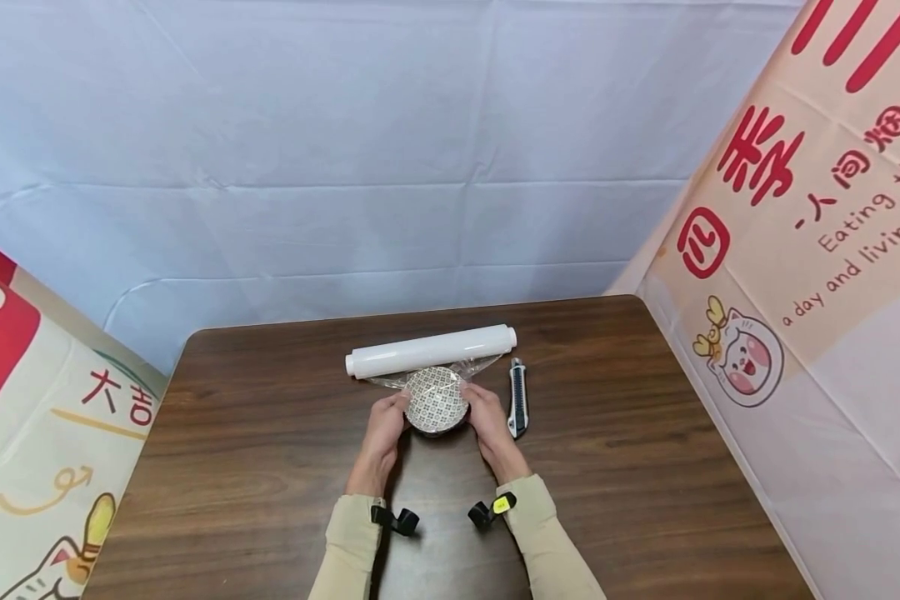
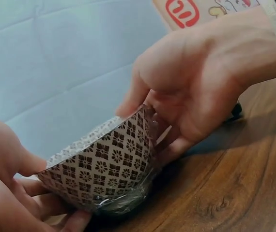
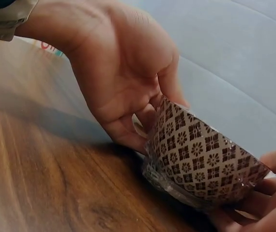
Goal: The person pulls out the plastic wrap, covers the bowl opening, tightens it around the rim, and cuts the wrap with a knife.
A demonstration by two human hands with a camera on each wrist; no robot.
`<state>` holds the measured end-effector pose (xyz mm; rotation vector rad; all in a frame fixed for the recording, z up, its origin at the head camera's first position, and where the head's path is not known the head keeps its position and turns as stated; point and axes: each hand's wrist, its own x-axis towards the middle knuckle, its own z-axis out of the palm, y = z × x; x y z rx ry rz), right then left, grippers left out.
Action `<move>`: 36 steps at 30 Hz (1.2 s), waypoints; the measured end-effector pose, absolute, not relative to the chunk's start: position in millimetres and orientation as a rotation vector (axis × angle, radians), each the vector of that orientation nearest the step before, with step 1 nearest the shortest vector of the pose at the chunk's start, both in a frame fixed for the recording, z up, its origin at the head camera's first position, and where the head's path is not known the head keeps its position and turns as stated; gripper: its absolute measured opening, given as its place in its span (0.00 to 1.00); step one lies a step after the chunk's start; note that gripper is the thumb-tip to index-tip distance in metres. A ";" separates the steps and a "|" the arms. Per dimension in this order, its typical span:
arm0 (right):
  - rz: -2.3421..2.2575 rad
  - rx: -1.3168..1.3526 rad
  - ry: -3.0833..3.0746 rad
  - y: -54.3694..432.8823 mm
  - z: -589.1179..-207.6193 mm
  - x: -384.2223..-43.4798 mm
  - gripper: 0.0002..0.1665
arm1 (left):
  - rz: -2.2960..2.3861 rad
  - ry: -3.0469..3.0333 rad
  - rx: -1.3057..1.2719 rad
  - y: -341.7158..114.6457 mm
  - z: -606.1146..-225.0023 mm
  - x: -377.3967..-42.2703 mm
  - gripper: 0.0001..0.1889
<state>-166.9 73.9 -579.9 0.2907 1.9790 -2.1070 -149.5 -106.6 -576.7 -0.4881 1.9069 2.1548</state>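
Patterned round bowl [image 2: 104, 162], left grip [image 1: 386, 423] and right grip [image 1: 487, 418] holding it, crinkled clear film [image 2: 124, 199]

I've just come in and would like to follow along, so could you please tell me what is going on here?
A person's left hand and right hand hold a bowl from opposite sides. Clear film clings round its base and also shows beside the roll, which lies just beyond the bowl. A knife lies on the table, right of the hands.
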 end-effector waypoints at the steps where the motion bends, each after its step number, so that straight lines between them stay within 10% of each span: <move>1: -2.105 0.287 1.982 73.9 -579.8 -167.1 0.30 | 2.154 1.908 -0.489 -106.6 -576.9 -149.9 0.26; 36: -1.884 0.284 2.345 72.1 -572.5 -166.8 0.25 | 2.105 1.844 -0.580 -113.4 -557.7 -150.9 0.23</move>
